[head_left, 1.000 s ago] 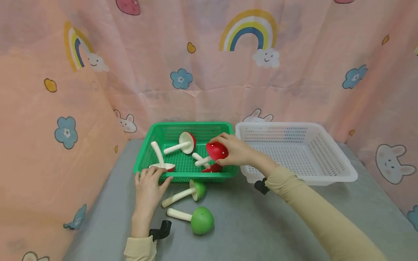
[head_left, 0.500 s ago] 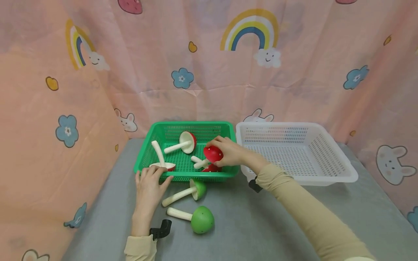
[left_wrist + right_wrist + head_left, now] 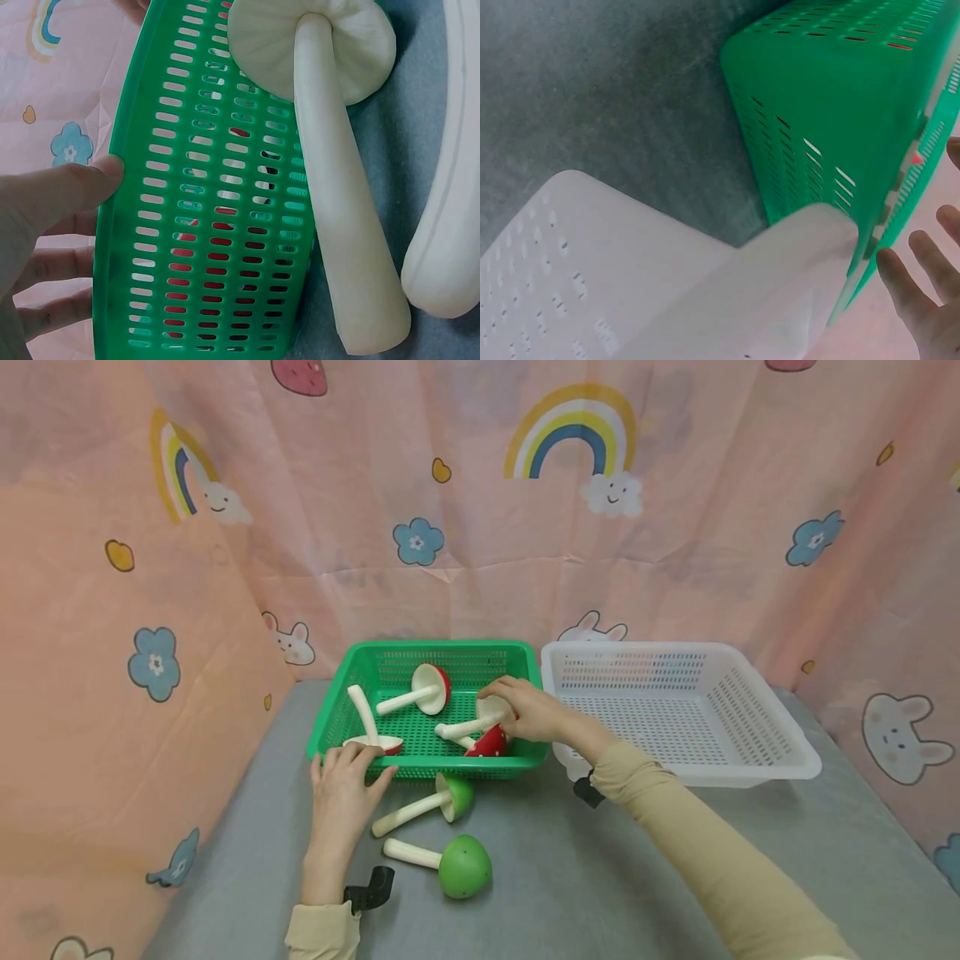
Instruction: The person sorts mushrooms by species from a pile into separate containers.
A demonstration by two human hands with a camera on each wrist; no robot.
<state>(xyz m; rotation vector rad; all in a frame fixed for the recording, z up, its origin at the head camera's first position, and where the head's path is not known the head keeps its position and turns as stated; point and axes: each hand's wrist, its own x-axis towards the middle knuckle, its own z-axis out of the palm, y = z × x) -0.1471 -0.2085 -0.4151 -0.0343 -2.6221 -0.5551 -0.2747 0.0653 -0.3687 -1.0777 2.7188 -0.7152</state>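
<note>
My left hand (image 3: 343, 793) grips the near rim of the green basket (image 3: 431, 646); the left wrist view shows the thumb on the rim and the fingers behind it. Inside the basket my right hand (image 3: 534, 708) is at a toy mushroom (image 3: 468, 727) whose pale underside faces up. In the right wrist view its fingers look spread. Beneath that mushroom lies a red spotted mushroom (image 3: 489, 742). Another red-capped mushroom (image 3: 430, 688) lies at the back, and one more (image 3: 365, 714) stands stem-up by my left fingers.
Two green-capped mushrooms, a farther one (image 3: 457, 795) and a nearer one (image 3: 465, 867), lie on the grey tabletop (image 3: 570, 877) before the basket. A white basket (image 3: 780, 739) stands right beside the green one. Printed pink cloth (image 3: 480, 577) hangs behind.
The mushroom at my right hand has turned from red cap up to pale underside up, after being lowered slightly left onto the other mushroom. My left hand stays on the rim.
</note>
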